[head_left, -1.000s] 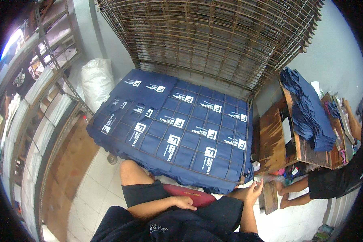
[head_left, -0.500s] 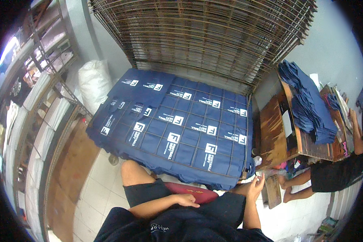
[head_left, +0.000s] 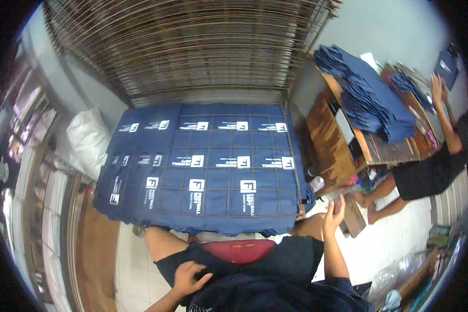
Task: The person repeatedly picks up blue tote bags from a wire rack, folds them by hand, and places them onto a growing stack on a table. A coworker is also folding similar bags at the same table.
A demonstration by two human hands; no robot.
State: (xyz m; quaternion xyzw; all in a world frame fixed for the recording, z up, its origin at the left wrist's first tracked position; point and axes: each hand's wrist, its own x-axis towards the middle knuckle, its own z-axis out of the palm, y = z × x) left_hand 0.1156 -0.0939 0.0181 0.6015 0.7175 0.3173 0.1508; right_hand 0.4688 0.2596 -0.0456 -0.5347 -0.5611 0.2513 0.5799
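The navy cloth lies spread right in front of the seated person's knees, a broad rectangle with its long axis running left to right. Thin wires cross most of it. In the two far rows the white prints lie lengthwise the same way, square end to the right. In the near row they turn crosswise: three have the square at the far end, while the leftmost has it toward the person.

The left hand is over the left thigh, fingers loosely parted; I see nothing in it. The right hand is raised just beside the cloth's near right corner, fingers half curled and apart; I can't tell whether anything small sits in it.

Wire racks stand behind the cloth. To the right, a worktop carries a navy pile, its long axis slanting toward the lower right.
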